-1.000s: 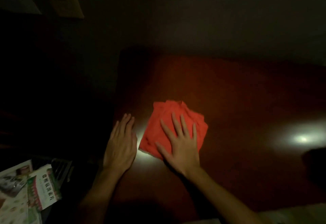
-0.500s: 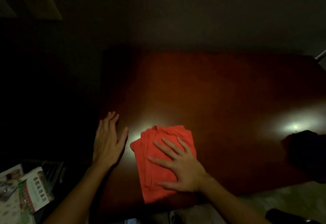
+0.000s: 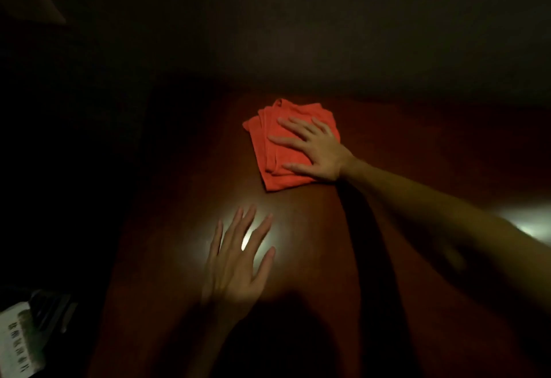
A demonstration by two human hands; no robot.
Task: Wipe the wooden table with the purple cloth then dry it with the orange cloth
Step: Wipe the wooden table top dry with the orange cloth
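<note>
The folded orange cloth lies on the dark reddish wooden table, toward its far edge. My right hand presses flat on the cloth's right half, fingers spread and pointing left, arm stretched out. My left hand rests flat on the bare tabletop nearer to me, fingers apart, holding nothing, over a bright light reflection. No purple cloth is visible in this dim view.
The room is very dark. The table's left edge drops into blackness. A printed packet or booklet lies at the lower left, off the table. Another light reflection glares on the table at the right.
My right hand has pushed the orange cloth away from me, from the near edge to the far part of the table. My left hand stayed flat on the wood.
</note>
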